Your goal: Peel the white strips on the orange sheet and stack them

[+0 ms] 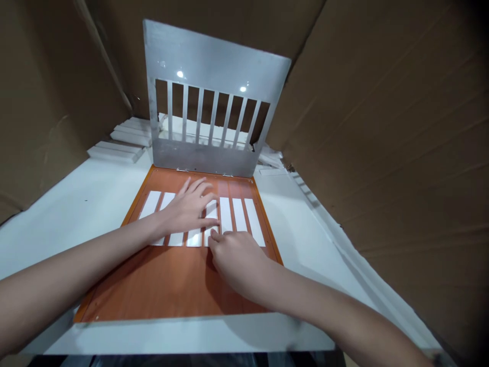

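Note:
Several white strips lie side by side on an orange board, with narrow orange gaps between them. My left hand rests over the middle strips, its fingers spread and pointing right and away. Close to its thumb, my right hand is curled at the near ends of the strips, its fingers bent under; what they hold, if anything, is hidden. A metal plate with long slots stands raised at the board's far edge, tilted back on hinges.
Stacks of white strips lie on the white table behind and left of the plate. More white pieces sit at its right. Brown cardboard walls enclose the table's far side and flanks.

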A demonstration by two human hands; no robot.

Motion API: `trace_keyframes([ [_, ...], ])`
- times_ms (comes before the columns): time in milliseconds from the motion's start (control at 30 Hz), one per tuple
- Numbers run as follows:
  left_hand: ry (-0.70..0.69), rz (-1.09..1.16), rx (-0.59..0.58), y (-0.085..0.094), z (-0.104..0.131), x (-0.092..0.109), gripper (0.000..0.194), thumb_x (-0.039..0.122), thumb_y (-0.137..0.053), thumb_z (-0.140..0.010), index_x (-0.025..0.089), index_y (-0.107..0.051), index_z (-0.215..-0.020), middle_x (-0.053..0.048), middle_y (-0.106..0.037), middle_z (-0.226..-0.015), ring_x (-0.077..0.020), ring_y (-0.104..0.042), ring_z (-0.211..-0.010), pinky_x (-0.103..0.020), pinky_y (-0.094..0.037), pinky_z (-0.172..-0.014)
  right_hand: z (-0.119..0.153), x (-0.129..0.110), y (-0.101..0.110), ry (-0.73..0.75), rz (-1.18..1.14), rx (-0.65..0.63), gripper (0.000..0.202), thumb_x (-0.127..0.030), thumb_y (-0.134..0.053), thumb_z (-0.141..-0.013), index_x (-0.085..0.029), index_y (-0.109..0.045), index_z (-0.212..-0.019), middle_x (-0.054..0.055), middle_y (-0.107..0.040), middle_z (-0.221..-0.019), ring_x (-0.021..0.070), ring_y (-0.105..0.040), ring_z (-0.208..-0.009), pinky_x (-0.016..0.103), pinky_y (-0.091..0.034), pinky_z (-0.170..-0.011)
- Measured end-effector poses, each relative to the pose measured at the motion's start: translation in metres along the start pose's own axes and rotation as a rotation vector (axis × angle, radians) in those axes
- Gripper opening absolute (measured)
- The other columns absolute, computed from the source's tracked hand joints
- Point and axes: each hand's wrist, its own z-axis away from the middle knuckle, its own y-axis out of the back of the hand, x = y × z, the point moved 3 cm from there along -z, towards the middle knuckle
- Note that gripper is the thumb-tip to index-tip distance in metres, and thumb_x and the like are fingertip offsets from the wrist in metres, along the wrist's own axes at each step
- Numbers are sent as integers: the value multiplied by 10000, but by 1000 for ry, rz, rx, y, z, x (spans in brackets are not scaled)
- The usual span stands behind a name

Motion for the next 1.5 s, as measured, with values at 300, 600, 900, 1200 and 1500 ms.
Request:
trace_keyframes([
  [300, 88, -104, -1, -6, -21, -11, 477, 567, -494, -804, 212, -525, -1121, -121, -380, -1333, -350, -192, -1328, -564, -116, -1060, 2, -1, -1, 23, 32, 28, 146, -20, -535, -663, -128, -633, -678, 75, -643, -729, 142, -538, -553, 263, -235, -437],
  [600, 103, 8, 49, 9, -26, 1, 294, 376, -417, -884, 193, -545, -1075, -89, -476, -1242, -274, -352, -1230, -488, -254, -1036, 2, 1, -1, 11, 20, 80, 154, -41, -517, -688, -126, -634, -739, 56, -638, -644, 173, -569, -551, 275, -248, -436],
  [900, 17, -5, 86, 6, -13, 35, 263, 328, -439, -880, 219, -623, -1035, -33, -640, -1067, -224, -516, -1038, -411, -331, -944, -2, 6, -12, -62, 3, 75, 138, -71, -523, -731, -131, -640, -691, 76, -626, -646, 160, -563, -586, 258, -365, -550],
  [1200, -34, 44, 3, -3, -9, 30, 299, 315, -349, -927, 257, -606, -1070, -18, -629, -1133, -228, -458, -1153, -469, -247, -1005, 1, 7, -7, -66, -69, 114, 162, -99, -509, -753, -155, -647, -691, 71, -615, -660, 172, -562, -635, 271, -384, -590],
  [1500, -10, 105, -57, -2, -7, 28, 302, 265, -342, -922, 255, -573, -1116, -19, -599, -1185, -236, -422, -1198, -503, -194, -1040, -2, 9, -1, -105, -172, 217, 161, -164, -486, -739, -133, -644, -746, 71, -649, -732, 163, -566, -640, 262, -332, -548],
])
